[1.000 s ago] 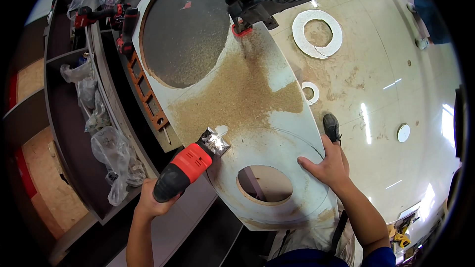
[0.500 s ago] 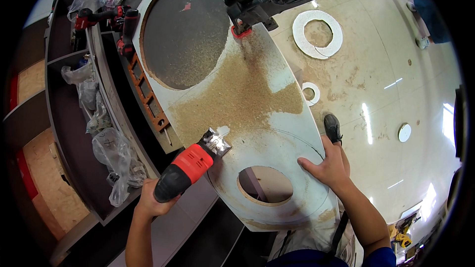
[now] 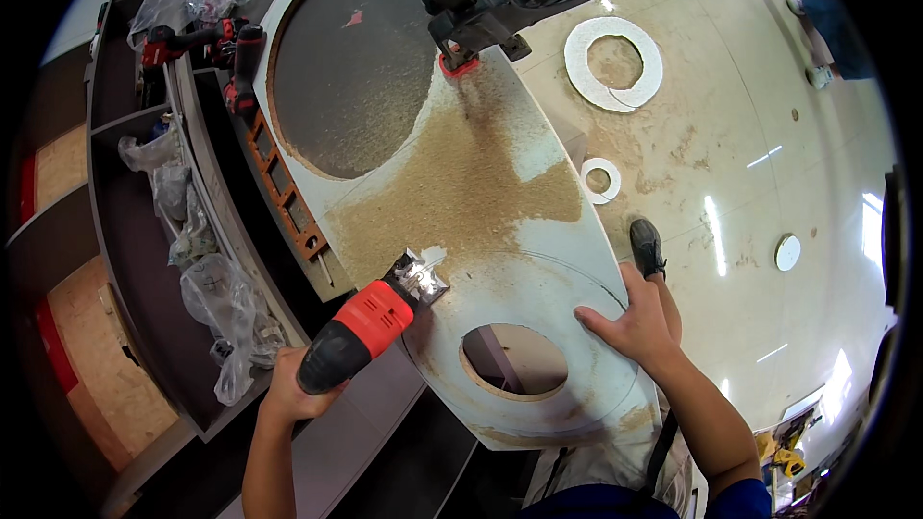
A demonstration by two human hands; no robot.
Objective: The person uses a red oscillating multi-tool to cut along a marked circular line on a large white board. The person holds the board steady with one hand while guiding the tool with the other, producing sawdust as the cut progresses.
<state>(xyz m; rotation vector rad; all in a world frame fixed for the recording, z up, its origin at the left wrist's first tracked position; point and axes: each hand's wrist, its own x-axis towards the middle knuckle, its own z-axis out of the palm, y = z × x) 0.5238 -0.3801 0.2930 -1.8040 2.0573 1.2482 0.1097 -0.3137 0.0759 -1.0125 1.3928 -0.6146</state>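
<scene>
My left hand (image 3: pixel 300 389) is wrapped around the rear of a red and black jigsaw (image 3: pixel 370 317). The saw's metal shoe (image 3: pixel 419 275) rests at the left edge of a white board (image 3: pixel 567 264), beside a drawn curved line; its blade is hidden. On the right edge, my right hand (image 3: pixel 642 325) grips the board, thumb on top and the other fingers partly hidden over the side. A round hole (image 3: pixel 516 361) opens through the board between my hands. Brown sawdust (image 3: pixel 461 178) covers its middle, and a larger circular opening (image 3: pixel 356 67) lies at the far end.
A black clamp (image 3: pixel 490 10) holds the board's far right side. White rings (image 3: pixel 580 62) and a small disc (image 3: pixel 787 252) lie on the tiled floor. To the left are a dark cabinet frame (image 3: pixel 125 202), plastic bags (image 3: pixel 226 317) and red-black power tools (image 3: pixel 245 67). Another person's legs (image 3: pixel 832 24) show far right.
The view has shifted slightly. My left hand holds the jigsaw at the same place on the board's edge, and my right hand keeps its hold.
</scene>
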